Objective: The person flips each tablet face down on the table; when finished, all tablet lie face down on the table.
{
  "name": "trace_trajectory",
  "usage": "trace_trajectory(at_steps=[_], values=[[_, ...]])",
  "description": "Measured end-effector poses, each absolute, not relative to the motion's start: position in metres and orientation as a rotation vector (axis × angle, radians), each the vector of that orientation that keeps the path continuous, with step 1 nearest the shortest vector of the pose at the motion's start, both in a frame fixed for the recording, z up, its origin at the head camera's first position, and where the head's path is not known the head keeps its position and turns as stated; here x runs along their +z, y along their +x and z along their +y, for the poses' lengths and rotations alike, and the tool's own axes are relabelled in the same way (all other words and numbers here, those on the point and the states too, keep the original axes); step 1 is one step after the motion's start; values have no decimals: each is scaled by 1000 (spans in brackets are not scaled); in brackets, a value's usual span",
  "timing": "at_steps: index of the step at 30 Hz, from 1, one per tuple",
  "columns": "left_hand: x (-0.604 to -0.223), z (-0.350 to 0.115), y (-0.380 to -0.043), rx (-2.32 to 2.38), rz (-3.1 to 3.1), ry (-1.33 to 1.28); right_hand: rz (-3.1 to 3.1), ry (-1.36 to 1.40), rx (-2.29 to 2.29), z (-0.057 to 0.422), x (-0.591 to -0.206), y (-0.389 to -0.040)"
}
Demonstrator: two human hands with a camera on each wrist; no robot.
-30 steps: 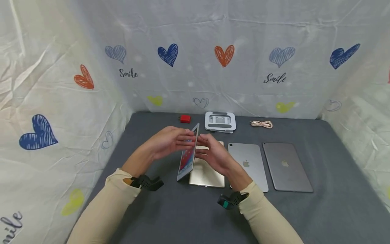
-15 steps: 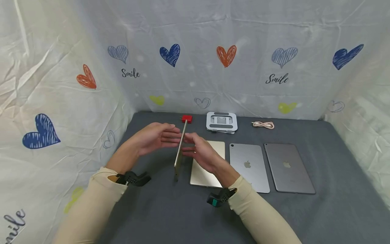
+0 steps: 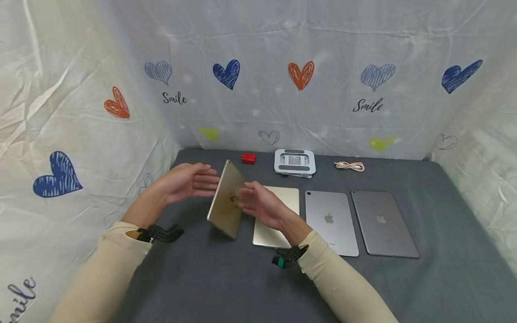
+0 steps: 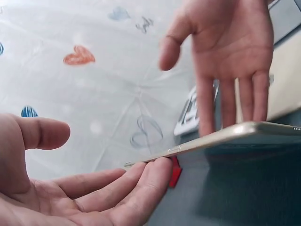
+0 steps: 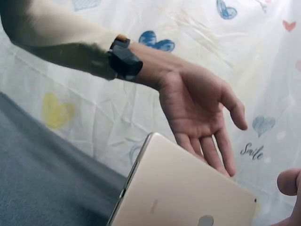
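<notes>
A gold tablet (image 3: 225, 204) stands tilted between my two hands, its back with the logo turned to the right. On its screen side my left hand (image 3: 186, 183) reaches in with nearly straight fingers, their tips at the tablet's edge in the left wrist view. My right hand (image 3: 260, 207) has its extended fingers against the back. Both thumbs stand away from the tablet in the left wrist view. The screen is mostly hidden. Just right of it, a second gold tablet (image 3: 288, 197) lies face down, partly covered by my right hand.
Further right lie a silver tablet (image 3: 331, 224) and a dark grey tablet (image 3: 383, 224), backs up. Along the back of the grey table (image 3: 226, 287) are a red charger plug (image 3: 248, 158), a folded white stand (image 3: 295, 163) and a bundled pale cable (image 3: 349, 166). Heart-patterned cloth walls surround it.
Both hands have moved left with the tablet, away from the flat gold one. The tablet has turned from showing its screen, through edge-on, to showing its gold back.
</notes>
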State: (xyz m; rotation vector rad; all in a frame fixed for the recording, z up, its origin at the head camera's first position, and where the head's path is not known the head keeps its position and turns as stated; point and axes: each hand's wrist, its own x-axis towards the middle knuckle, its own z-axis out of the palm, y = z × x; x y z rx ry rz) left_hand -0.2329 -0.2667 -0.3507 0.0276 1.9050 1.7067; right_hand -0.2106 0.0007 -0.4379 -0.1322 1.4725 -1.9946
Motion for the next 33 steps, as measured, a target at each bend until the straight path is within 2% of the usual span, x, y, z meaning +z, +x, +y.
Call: trace_trajectory(at_steps=[8,15,26,33], values=[[-364,-285,-237,1610,1976,-72,1479,-58,-1983,5,-458,-208],[-394,-291,-240,1597,1979,-174,1484,-82,-1957,7,-460,-204],[-430,-282,-242,1604,1971,-346,1494,-101,-1931,15,-454,-200],[-443,-271,-242,1501,2064,-365,1479,-104,-1915,20,-454,-200]])
